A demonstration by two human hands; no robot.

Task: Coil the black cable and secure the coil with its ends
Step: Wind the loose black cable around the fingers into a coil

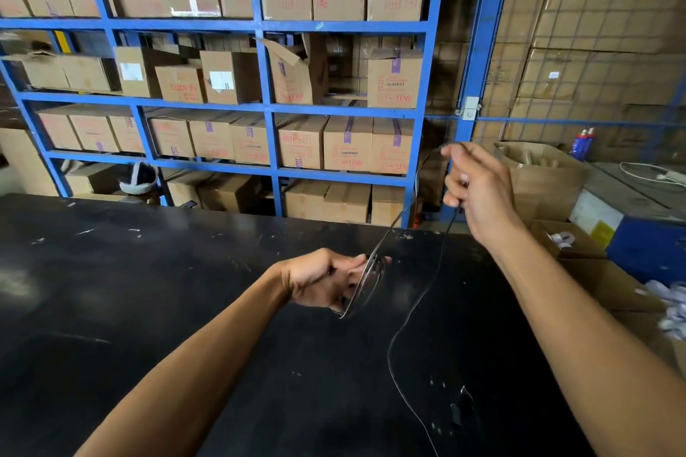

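Black cable: coil gripped in left hand, frame centre, above worktop. Right hand, upper right, pinches a raised strand.

The table has a matt black top, scuffed and flecked with pale scratches and bits of debris. The cable is thin, black and smooth, with a slight sheen where light catches it; its loops look blurred. The shelving is blue-painted metal with a dull gloss. The boxes on it are plain brown cardboard, matt, with printed red lettering and strips of purple tape.
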